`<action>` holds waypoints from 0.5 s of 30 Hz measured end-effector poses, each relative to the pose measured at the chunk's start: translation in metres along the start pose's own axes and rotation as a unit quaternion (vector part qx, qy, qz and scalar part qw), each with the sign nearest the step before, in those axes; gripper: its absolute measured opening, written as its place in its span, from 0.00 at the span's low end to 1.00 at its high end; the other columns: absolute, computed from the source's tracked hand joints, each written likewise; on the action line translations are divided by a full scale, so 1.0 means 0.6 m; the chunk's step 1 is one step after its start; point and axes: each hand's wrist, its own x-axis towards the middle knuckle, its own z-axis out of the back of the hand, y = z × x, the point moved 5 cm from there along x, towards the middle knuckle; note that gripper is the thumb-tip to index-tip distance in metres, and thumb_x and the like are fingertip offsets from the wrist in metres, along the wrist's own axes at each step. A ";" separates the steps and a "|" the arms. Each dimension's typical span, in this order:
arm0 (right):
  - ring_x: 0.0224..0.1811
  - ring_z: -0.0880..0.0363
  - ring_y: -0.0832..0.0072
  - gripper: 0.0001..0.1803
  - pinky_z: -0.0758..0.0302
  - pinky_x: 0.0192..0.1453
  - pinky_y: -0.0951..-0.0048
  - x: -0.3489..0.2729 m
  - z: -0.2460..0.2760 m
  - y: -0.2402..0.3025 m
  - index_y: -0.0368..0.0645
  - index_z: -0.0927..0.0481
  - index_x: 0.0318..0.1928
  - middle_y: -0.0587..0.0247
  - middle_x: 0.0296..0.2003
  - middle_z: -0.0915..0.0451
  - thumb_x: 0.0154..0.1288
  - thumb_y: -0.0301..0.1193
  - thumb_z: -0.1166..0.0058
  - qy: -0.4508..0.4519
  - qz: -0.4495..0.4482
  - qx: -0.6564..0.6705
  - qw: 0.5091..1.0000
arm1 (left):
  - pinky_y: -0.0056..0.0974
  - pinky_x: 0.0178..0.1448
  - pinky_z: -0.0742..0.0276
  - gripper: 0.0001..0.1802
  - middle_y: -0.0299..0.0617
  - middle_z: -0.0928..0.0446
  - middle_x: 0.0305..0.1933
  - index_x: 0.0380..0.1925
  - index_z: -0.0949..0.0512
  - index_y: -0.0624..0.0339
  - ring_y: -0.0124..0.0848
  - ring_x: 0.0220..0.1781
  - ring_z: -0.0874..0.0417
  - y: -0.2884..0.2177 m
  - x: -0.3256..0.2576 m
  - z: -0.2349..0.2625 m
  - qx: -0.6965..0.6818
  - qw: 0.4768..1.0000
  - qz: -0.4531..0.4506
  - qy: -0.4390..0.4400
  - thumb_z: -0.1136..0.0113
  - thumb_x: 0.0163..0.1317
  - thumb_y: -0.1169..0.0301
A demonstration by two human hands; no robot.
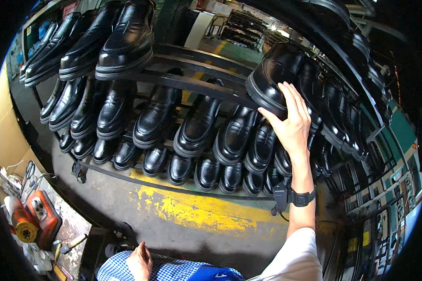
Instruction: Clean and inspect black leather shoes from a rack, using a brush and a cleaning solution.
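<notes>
My right hand [291, 119] reaches up to a black leather shoe [277, 70] at the right of the rack's upper tier. Its thumb lies at the edge of the thick sole and its fingers press along the shoe's side, gripping the toe end. Low in the view, close to my checked clothing, my left hand [139, 263] has its fingers curled in; whatever they may hold is hidden. More glossy black shoes stand on the same tier, including a slip-on [126, 40] at the left, with a bare stretch of metal rail [197, 84] between.
Lower tiers of the dark metal rack carry rows of black shoes [152, 117]. At lower left a worn worktable [75, 229] bears an orange tool [42, 213] and a brush [75, 242]. Worn yellow paint [187, 215] marks the floor. Another shoe rack [356, 122] stands right.
</notes>
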 end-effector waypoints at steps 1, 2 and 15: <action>0.57 0.30 0.56 0.33 0.32 0.61 0.61 0.001 0.000 0.000 0.40 0.27 0.52 0.51 0.52 0.27 0.44 0.37 0.31 -0.002 0.001 0.010 1.000 | 0.37 0.38 0.23 0.12 0.49 0.20 0.33 0.39 0.22 0.61 0.42 0.33 0.18 0.001 0.002 -0.001 -0.001 1.000 0.000 0.000 0.46 0.54 0.73; 0.57 0.30 0.56 0.33 0.32 0.61 0.61 0.000 0.002 0.001 0.40 0.27 0.52 0.51 0.52 0.27 0.44 0.37 0.31 -0.001 0.001 0.010 1.000 | 0.38 0.39 0.23 0.12 0.49 0.20 0.33 0.40 0.22 0.61 0.42 0.34 0.18 0.002 0.003 -0.004 0.007 1.000 -0.012 0.014 0.45 0.54 0.73; 0.62 0.35 0.54 0.34 0.36 0.64 0.61 -0.017 0.012 0.003 0.38 0.27 0.52 0.50 0.56 0.29 0.39 0.28 0.30 -0.039 0.007 0.146 0.988 | 0.39 0.40 0.23 0.12 0.50 0.20 0.35 0.40 0.22 0.62 0.44 0.35 0.18 -0.021 0.011 0.003 0.009 0.999 -0.029 0.035 0.46 0.55 0.72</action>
